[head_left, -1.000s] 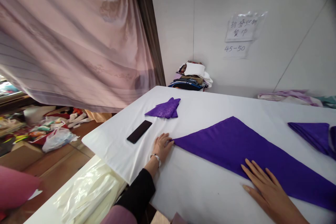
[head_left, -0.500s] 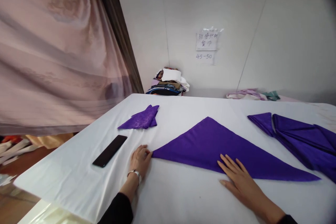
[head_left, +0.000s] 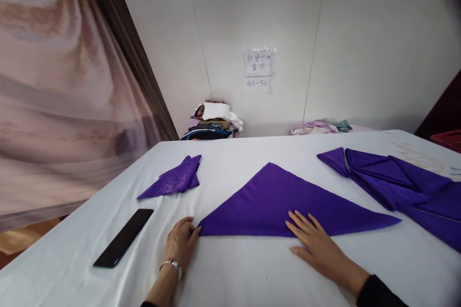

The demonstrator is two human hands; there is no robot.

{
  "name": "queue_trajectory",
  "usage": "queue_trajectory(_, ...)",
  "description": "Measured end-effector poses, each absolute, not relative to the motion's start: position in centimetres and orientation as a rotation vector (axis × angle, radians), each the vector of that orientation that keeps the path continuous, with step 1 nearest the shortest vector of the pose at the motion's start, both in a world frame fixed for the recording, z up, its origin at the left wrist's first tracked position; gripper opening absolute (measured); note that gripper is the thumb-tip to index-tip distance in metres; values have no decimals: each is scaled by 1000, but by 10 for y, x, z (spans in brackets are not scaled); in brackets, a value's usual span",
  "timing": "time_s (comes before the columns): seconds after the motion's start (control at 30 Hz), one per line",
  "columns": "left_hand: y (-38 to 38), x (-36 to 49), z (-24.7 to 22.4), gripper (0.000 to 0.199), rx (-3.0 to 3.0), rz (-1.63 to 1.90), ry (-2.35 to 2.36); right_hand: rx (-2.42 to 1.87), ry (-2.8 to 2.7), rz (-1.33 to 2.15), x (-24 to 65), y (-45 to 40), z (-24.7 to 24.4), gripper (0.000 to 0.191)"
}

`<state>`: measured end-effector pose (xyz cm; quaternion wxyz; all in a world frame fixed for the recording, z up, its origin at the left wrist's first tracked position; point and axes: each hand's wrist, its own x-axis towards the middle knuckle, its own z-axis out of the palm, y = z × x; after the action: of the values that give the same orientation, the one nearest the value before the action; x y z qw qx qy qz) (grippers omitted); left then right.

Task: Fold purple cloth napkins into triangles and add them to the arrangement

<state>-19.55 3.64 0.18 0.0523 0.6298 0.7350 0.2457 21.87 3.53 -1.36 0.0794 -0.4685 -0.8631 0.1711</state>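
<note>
A purple cloth napkin (head_left: pixel 266 201), folded into a wide triangle, lies flat on the white-covered table (head_left: pixel 245 273) in front of me, its peak pointing away. At the napkin's left corner, my left hand (head_left: pixel 181 240) has its thumb and fingers closed on the tip; a watch is on that wrist. My right hand (head_left: pixel 313 242) rests palm down with spread fingers over the near edge, right of the middle. Left of my left hand lies a black phone (head_left: pixel 124 237). Beyond the phone sits a smaller folded purple napkin (head_left: pixel 176 180).
More purple folded cloth (head_left: pixel 392 180) spreads along the right side of the table. Past the far edge are a pile of folded clothes (head_left: pixel 212 122) and some pink fabric (head_left: pixel 315 127). A pink curtain (head_left: pixel 68 105) hangs at the left. A paper sign (head_left: pixel 258 71) is on the wall.
My view has turned slightly to the right and levelled, so things sit lower and further left. Both hands keep their places on the triangular napkin.
</note>
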Motion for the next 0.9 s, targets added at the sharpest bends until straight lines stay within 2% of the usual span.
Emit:
queue_trajectory(0.33,16,-188,29,41,1349,1008,2007,-1447,-2500,561,210,29,-9,53)
queue_trajectory(0.5,14,-170,64,41,1259,1111,1794,-1276,-2450,756,181,17,12,56)
queue_trajectory(0.67,24,-117,95,33,1457,1182,1594,-1112,-2152,1068,131,4,39,76)
queue_trajectory(0.77,31,-73,104,22,1726,1170,1514,-1039,-1869,1158,104,5,47,87)
queue_trajectory(0.83,35,-45,106,16,1901,1119,1475,-943,-1676,1179,94,10,50,87)
queue_trajectory(0.9,38,-20,104,16,2056,1079,1490,-865,-1492,1193,93,17,53,78)
